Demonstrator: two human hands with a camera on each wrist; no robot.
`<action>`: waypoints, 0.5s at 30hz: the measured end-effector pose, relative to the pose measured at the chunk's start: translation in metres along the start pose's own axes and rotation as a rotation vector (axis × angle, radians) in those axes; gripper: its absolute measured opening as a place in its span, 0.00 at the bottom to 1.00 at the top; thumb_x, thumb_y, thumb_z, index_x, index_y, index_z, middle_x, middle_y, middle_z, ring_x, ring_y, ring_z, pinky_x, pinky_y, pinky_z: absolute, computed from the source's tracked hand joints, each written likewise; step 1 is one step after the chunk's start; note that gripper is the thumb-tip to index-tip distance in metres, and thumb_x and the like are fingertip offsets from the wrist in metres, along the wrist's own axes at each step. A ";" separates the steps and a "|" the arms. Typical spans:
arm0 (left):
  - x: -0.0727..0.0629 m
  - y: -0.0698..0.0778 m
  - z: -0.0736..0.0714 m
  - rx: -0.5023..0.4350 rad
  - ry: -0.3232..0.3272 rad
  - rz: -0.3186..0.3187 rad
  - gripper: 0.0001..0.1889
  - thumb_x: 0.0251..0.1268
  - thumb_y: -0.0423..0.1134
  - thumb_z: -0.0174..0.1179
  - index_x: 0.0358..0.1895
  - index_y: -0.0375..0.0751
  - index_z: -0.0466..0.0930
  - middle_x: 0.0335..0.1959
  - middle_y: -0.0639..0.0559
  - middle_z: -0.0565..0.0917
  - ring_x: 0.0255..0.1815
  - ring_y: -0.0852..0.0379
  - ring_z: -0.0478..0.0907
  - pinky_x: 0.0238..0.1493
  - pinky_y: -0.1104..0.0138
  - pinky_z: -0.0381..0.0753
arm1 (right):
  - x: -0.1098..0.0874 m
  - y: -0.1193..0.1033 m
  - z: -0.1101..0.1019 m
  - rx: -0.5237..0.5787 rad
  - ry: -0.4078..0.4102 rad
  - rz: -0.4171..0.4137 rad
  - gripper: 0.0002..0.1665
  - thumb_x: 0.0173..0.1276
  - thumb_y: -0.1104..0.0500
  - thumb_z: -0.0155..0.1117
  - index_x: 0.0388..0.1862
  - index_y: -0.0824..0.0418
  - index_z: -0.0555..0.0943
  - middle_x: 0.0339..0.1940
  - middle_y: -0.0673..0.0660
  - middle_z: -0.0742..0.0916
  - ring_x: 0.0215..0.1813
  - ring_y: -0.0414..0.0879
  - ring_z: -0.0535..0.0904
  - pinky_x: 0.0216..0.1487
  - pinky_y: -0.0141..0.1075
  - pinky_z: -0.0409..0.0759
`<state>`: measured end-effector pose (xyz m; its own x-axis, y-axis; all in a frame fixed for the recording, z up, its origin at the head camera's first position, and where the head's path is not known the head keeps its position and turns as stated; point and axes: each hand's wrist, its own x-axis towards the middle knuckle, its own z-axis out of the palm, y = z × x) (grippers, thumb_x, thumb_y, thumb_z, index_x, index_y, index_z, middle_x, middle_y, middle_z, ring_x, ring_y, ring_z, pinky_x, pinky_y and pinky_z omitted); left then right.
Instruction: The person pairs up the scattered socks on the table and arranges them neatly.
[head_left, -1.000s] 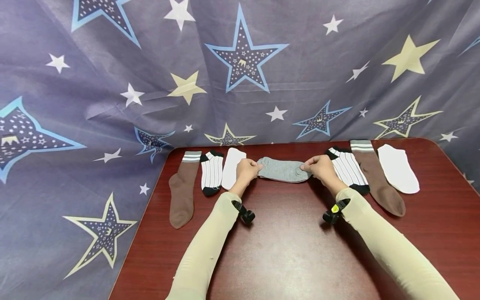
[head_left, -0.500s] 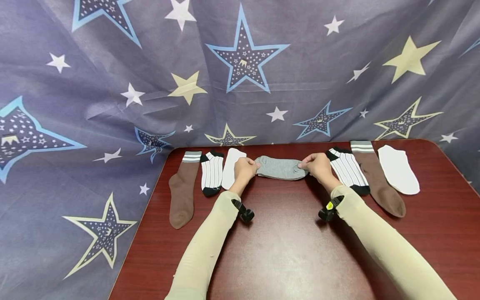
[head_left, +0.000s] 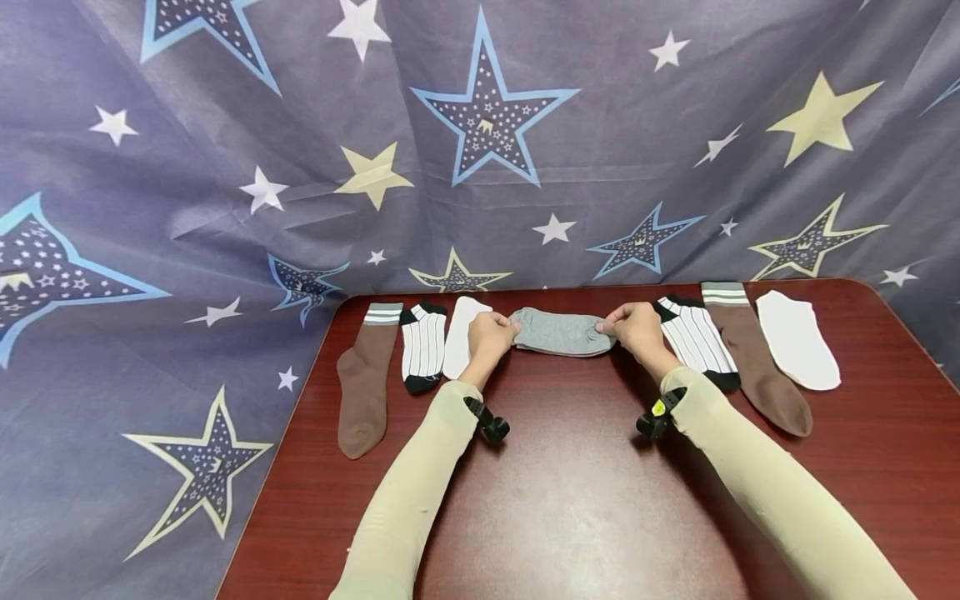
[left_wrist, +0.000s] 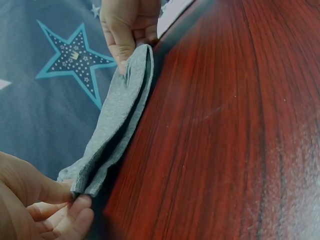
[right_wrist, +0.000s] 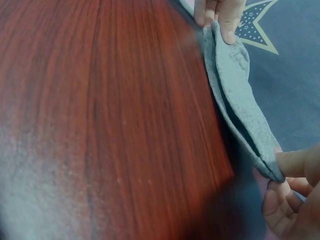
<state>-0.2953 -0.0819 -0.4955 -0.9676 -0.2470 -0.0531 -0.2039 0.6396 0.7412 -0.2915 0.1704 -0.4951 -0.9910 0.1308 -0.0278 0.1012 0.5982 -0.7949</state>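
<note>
A pair of short grey socks (head_left: 562,333), one layered on the other, is stretched sideways between both hands near the table's far edge. My left hand (head_left: 491,335) pinches the left end between thumb and fingers. At the right end, my right hand (head_left: 636,328) pinches the socks the same way. In the left wrist view the two grey layers (left_wrist: 117,112) show a narrow gap along their lower side. The right wrist view shows the socks (right_wrist: 242,100) held up off the tabletop, with the thumb on the upper layer.
Left on the table (head_left: 555,483) lie a brown sock (head_left: 365,383), a striped sock (head_left: 423,346) and a white sock (head_left: 459,342). To the right are another striped sock (head_left: 699,337), brown sock (head_left: 757,367) and white sock (head_left: 798,337). A star-patterned cloth (head_left: 300,167) hangs behind.
The right hand has shifted slightly left and the grey socks with it, lying a little higher in the view. Both hands keep their pinch; the other socks stay put.
</note>
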 end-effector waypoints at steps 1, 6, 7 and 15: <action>0.000 0.001 -0.001 -0.005 0.002 0.002 0.10 0.61 0.44 0.73 0.25 0.43 0.88 0.19 0.50 0.87 0.23 0.56 0.80 0.31 0.68 0.75 | 0.000 -0.001 0.000 0.000 0.004 -0.009 0.14 0.59 0.58 0.79 0.32 0.69 0.85 0.14 0.45 0.79 0.16 0.37 0.71 0.19 0.29 0.70; -0.002 0.004 -0.004 -0.020 0.018 -0.005 0.09 0.61 0.43 0.73 0.29 0.42 0.89 0.24 0.48 0.89 0.30 0.52 0.84 0.39 0.64 0.81 | 0.000 -0.006 -0.002 -0.017 0.034 -0.031 0.15 0.59 0.58 0.79 0.33 0.69 0.86 0.18 0.50 0.84 0.22 0.39 0.72 0.26 0.31 0.71; -0.002 0.005 -0.005 -0.024 0.020 -0.009 0.09 0.61 0.43 0.73 0.30 0.42 0.89 0.25 0.48 0.89 0.31 0.51 0.85 0.40 0.62 0.82 | 0.000 -0.006 -0.002 -0.024 0.040 -0.030 0.14 0.59 0.58 0.79 0.33 0.68 0.86 0.19 0.51 0.85 0.23 0.40 0.72 0.28 0.31 0.71; -0.002 0.007 -0.002 -0.042 0.036 -0.015 0.08 0.61 0.42 0.73 0.30 0.41 0.89 0.24 0.48 0.90 0.27 0.53 0.86 0.38 0.65 0.82 | 0.005 -0.006 0.001 -0.042 0.066 -0.012 0.14 0.61 0.57 0.77 0.34 0.67 0.86 0.23 0.54 0.86 0.29 0.44 0.73 0.35 0.34 0.70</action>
<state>-0.2942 -0.0788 -0.4889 -0.9582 -0.2830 -0.0407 -0.2112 0.6045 0.7681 -0.2969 0.1669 -0.4912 -0.9845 0.1741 0.0225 0.0943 0.6324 -0.7689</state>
